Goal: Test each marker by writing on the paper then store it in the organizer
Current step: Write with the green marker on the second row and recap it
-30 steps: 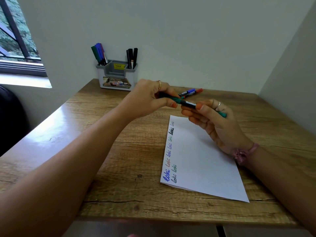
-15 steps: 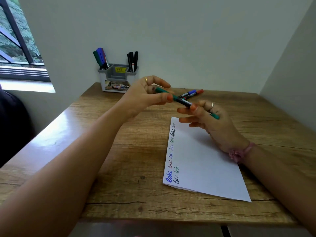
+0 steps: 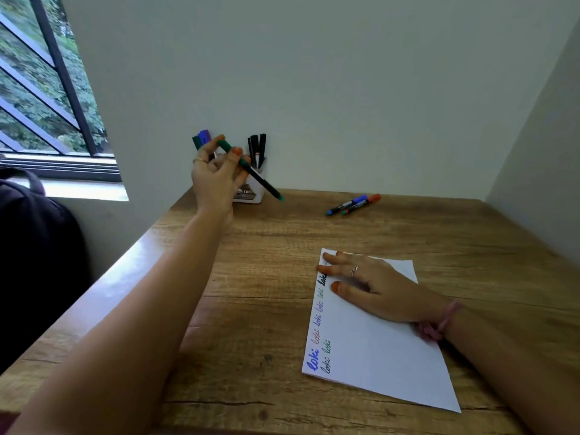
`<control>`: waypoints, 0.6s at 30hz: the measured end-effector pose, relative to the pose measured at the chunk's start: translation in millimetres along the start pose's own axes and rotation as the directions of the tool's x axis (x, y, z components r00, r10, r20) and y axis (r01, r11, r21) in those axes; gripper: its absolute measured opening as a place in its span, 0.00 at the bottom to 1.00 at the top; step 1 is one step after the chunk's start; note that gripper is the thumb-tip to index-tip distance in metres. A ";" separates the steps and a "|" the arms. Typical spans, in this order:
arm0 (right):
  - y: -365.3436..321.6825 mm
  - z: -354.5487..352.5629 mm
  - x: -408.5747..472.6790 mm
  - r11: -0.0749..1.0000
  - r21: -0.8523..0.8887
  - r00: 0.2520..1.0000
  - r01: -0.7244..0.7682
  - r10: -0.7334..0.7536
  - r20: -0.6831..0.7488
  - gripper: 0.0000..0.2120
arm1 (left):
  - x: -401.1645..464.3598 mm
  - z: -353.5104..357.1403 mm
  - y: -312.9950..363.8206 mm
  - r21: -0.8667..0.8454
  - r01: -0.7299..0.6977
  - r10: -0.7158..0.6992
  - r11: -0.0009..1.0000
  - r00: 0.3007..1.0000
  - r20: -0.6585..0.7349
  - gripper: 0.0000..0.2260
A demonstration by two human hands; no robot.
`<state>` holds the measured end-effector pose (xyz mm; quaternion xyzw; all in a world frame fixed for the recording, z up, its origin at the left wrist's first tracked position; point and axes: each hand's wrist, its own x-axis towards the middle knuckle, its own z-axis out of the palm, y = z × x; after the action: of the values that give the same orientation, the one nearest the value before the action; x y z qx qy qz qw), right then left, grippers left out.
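Left hand pinches green marker in its fingertips, raised in front of organizer, hiding most of it. Two markers lie on table. Right hand rests flat, fingers straight, on paper, covering some writing.

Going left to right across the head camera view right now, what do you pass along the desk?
Window → left hand holding the green marker in front of the organizer → two loose markers on the desk → right hand resting flat on the paper.
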<state>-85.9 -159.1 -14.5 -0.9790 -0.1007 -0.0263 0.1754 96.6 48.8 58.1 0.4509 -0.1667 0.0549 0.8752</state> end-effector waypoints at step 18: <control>1.7 -0.8 1.0 1.000 0.001 1.000 0.013 -0.013 0.025 0.19 | 119.6 13.1 -33.6 0.661 -0.197 0.237 0.724 0.971 0.030 0.14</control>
<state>-84.6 -160.7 -14.3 -0.9785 -0.1091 -0.0149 0.1744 214.0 12.0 80.2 0.7060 -0.1633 0.2247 0.6515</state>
